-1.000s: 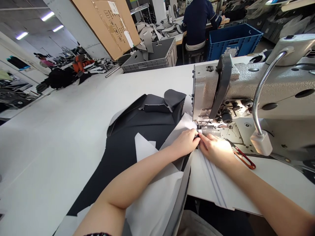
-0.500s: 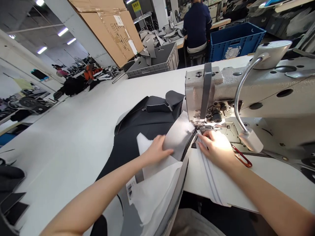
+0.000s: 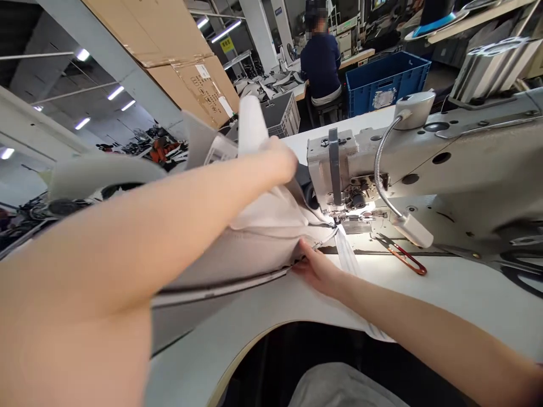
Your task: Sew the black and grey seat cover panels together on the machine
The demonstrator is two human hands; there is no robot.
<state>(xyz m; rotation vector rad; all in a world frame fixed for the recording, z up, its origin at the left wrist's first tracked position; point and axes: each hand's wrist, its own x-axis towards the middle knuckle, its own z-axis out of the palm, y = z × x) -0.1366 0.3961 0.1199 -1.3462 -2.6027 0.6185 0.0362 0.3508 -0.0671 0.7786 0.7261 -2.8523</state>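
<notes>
Currently, pale-grey layered fabric (image 3: 250, 257) lies left of the grey metal sewing machine (image 3: 416, 155), one edge at its needle; right hand (image 3: 320, 273) pinches near edge, left hand (image 3: 281, 161) blurred at raised fabric, grip unclear.

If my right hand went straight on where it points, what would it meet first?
Probably the pale fabric, whose edge your right hand touches with its fingers pointing into it; depth is hard to judge.

Cardboard box (image 3: 182, 90): print unreadable
Yellow sign (image 3: 227, 44) beside box: characters unreadable
White label (image 3: 220, 150) on grey piece (image 3: 197, 135), below box: print unreadable
</notes>
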